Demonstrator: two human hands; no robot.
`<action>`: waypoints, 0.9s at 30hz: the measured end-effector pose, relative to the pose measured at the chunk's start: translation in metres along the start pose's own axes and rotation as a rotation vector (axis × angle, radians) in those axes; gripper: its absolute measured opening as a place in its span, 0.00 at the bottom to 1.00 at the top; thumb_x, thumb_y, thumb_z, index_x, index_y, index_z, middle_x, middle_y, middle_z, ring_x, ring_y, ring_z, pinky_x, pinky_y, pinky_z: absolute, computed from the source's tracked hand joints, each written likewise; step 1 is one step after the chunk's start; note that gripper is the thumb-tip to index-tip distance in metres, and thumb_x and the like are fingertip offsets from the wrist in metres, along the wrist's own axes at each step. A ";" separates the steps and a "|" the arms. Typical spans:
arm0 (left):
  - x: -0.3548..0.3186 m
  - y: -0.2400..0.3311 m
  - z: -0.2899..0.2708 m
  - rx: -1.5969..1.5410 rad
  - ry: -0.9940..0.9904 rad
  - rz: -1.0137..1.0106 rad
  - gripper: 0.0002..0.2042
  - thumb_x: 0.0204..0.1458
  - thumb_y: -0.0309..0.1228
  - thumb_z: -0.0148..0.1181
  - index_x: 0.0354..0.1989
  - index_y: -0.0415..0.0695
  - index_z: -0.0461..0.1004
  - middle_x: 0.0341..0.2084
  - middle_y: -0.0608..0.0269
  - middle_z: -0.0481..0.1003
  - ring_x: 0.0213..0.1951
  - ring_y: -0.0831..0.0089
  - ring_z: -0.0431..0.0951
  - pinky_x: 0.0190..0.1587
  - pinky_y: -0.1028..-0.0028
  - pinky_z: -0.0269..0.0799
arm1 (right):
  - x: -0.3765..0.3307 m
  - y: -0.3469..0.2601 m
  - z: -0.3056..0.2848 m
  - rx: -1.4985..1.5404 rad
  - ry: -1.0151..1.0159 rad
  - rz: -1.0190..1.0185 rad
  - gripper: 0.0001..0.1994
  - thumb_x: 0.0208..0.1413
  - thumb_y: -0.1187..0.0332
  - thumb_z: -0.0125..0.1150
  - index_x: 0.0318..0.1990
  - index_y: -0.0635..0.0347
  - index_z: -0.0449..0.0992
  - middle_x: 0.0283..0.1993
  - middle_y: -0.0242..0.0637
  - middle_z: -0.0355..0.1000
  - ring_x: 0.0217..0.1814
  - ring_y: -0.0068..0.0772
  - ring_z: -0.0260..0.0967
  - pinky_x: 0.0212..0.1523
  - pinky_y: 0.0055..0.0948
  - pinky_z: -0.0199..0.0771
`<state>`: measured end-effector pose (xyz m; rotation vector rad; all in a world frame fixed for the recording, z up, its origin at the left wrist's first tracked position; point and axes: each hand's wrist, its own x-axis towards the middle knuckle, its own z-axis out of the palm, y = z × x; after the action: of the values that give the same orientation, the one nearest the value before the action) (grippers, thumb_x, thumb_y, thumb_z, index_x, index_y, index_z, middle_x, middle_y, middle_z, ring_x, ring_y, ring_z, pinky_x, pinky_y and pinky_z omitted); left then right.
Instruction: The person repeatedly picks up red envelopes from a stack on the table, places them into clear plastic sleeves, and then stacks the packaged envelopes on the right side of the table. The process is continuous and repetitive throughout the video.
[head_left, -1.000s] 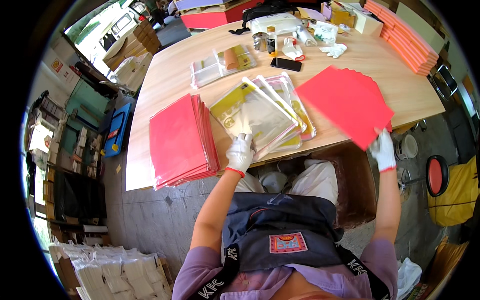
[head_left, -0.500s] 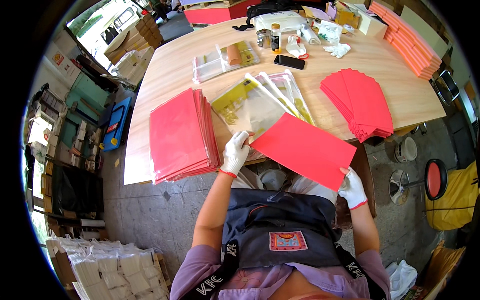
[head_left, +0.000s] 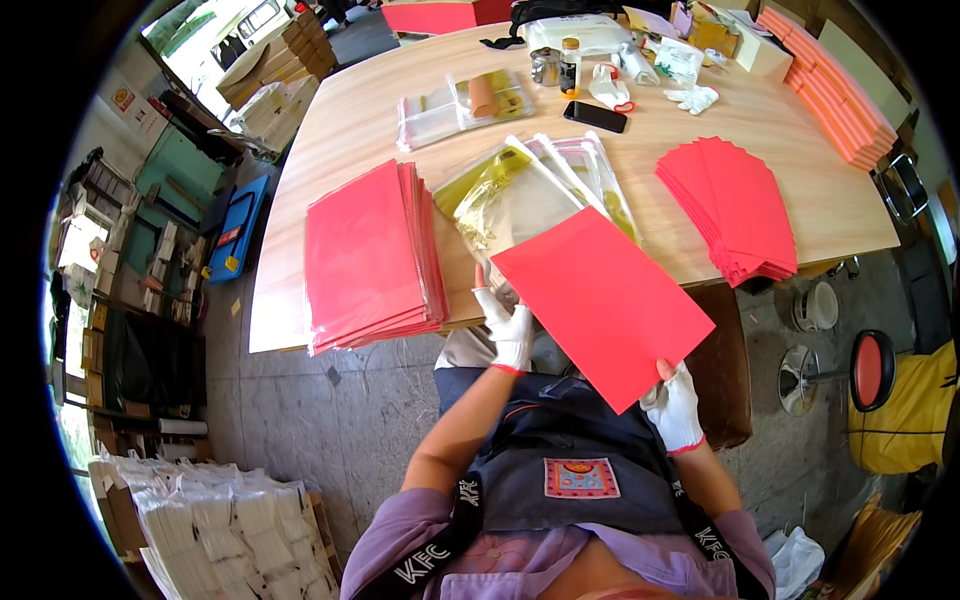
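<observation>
My right hand, in a white glove with bare fingertips, grips the lower right corner of a red card sheet, thumb on top. The sheet hangs tilted over my lap at the table's front edge. At its left edge is my left hand, gloved the same way, with fingers stretched apart; some fingertips are hidden beside or behind the sheet. Just beyond lie clear plastic bags with gold-coloured print, overlapping in a loose fan. A stack of red sheets in clear bags stands to the left. Fanned red sheets lie on the right.
Farther back on the wooden table are more clear bags, a black phone, a jar, a metal tin and a white glove. Orange-pink stacks line the far right. A stool stands right.
The red sheet has turned clockwise and come nearer my body, its right corner lower. My left hand has moved right and down, its fingers spreading from a closer curl. The view has shifted slightly.
</observation>
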<state>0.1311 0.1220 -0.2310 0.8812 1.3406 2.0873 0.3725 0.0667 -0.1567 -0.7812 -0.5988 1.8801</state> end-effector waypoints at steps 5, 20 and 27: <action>-0.009 -0.032 0.035 -0.206 0.037 -0.589 0.24 0.49 0.23 0.54 0.56 0.44 0.55 0.43 0.60 0.69 0.42 0.72 0.71 0.41 0.72 0.70 | -0.018 -0.004 0.017 -0.124 0.037 0.037 0.12 0.58 0.66 0.50 0.48 0.59 0.64 0.28 0.29 0.68 0.18 0.17 0.61 0.14 0.14 0.52; -0.073 -0.059 -0.023 -0.374 -0.298 -1.017 0.09 0.52 0.28 0.50 0.40 0.39 0.67 0.33 0.64 0.72 0.33 0.75 0.71 0.37 0.77 0.68 | 0.083 0.079 0.014 -0.003 -0.082 0.265 0.17 0.61 0.67 0.43 0.55 0.65 0.61 0.38 0.42 0.71 0.35 0.34 0.71 0.37 0.32 0.75; -0.043 0.019 -0.072 0.056 -0.254 -0.780 0.13 0.55 0.37 0.53 0.41 0.39 0.70 0.31 0.65 0.73 0.32 0.74 0.76 0.32 0.77 0.74 | 0.094 0.075 0.048 -1.495 -0.440 -0.347 0.08 0.54 0.66 0.52 0.40 0.53 0.68 0.23 0.37 0.73 0.23 0.30 0.73 0.23 0.30 0.70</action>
<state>0.1043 0.0414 -0.2459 0.4958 1.3227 1.2998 0.2624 0.1186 -0.2009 -1.0088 -2.3431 1.0140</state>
